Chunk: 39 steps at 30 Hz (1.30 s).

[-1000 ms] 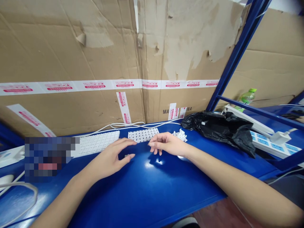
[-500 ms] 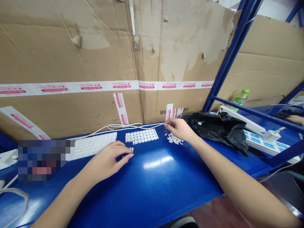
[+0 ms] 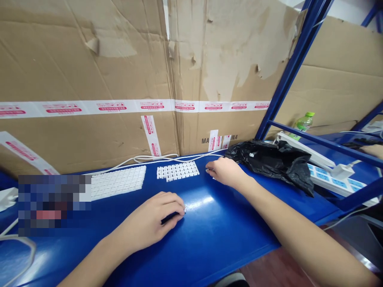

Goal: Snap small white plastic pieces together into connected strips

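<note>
My left hand is over the middle of the blue table, its fingertips pinched on a small white piece. Farther back, my right hand is over the spot of the small white pile and hides most of it. Its fingers are bent together, and whatever is between them is too small to make out. Between and beyond the hands lies a block of small white pieces in rows. To its left is a white keyboard-like panel, also in rows.
A black plastic bag lies right of my right hand. Behind it are a power strip, a blue frame post and a green-capped bottle. White cables run along the cardboard. A blurred patch covers the left.
My left hand has moved right and nearer, with a small white piece at its fingertips. My right hand has come down over the loose pile.
</note>
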Motion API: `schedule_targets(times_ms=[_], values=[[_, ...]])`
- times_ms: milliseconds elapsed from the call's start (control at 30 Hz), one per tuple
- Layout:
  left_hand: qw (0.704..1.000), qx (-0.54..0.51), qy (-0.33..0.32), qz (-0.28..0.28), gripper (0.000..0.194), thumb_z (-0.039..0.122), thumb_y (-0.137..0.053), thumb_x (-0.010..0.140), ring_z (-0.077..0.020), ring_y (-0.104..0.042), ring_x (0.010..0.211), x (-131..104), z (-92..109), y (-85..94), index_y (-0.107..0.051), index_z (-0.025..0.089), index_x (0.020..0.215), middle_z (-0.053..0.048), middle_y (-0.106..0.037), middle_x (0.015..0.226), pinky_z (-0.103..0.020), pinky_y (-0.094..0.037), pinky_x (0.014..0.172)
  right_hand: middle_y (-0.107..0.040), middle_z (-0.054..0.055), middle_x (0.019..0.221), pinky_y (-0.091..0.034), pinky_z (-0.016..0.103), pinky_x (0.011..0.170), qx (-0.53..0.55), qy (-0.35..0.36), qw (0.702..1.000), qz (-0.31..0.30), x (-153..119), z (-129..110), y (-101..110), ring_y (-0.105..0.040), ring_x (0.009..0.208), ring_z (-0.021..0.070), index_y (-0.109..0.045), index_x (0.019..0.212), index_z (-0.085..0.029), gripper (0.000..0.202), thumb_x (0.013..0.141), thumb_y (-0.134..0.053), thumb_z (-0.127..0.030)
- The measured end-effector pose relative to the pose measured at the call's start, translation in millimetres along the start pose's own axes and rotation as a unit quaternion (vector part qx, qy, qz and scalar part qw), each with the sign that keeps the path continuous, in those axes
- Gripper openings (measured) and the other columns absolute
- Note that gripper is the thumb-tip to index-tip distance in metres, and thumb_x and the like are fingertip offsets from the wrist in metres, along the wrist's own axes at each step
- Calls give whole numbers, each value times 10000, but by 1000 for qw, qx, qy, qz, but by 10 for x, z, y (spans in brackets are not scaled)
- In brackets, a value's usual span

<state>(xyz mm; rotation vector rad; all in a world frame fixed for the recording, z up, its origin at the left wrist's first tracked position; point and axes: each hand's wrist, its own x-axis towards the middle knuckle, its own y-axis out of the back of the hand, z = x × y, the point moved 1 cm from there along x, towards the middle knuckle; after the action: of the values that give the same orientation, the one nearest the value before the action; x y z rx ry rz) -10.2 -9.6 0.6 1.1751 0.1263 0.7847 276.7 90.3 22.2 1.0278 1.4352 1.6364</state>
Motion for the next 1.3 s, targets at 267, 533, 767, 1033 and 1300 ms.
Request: schedule_targets(times_ms=[267, 533, 767, 1033, 1300], values=[[999, 48, -5, 16, 240, 213, -598, 1098, -293, -701, 1290, 9, -76, -37, -772, 301, 1239, -43, -839, 1206, -462, -581, 1080, -830, 119, 980, -521, 327, 796, 14, 1, 1000, 8, 40, -58, -42, -785, 927, 283, -825, 1075, -226, 265, 995, -600, -112], [977, -127, 96, 138, 161, 259, -681, 1025, -209, -789, 944, 53, -15, 4, -785, 261, 1148, -58, -809, 1135, -357, -670, 884, -822, 109, 1107, -510, 311, 863, 105, -7, 992, 70, 45, 63, 16, -763, 993, 256, -796, 1093, -200, 267, 1007, -567, -94], [935, -239, 162, 207, 208, 331, -782, 941, -213, -793, 981, 82, -127, 8, -832, 260, 1131, -71, -784, 1137, -373, -688, 926, -811, 55, 1035, -583, 341, 923, 479, 82, 867, 108, 24, -78, -5, -754, 953, 202, -742, 978, -199, 76, 953, -687, -153], [914, -288, 208, 197, 284, 402, -809, 921, -256, -812, 1041, 62, -155, -38, -803, 241, 1155, -79, -839, 1163, -453, -669, 1007, -817, 52, 971, -612, 348, 911, 716, 81, 693, -32, -77, -476, -81, -757, 901, 176, -778, 992, -186, 297, 856, -928, -403], [897, -326, 245, 170, 336, 439, -828, 895, -274, -814, 1003, 76, -137, 8, -774, 218, 1143, -88, -856, 1064, -440, -656, 938, -855, 84, 1035, -643, 355, 926, 757, 57, 643, -95, -92, -585, -156, -795, 916, 182, -834, 1051, -168, 339, 793, -968, -342]])
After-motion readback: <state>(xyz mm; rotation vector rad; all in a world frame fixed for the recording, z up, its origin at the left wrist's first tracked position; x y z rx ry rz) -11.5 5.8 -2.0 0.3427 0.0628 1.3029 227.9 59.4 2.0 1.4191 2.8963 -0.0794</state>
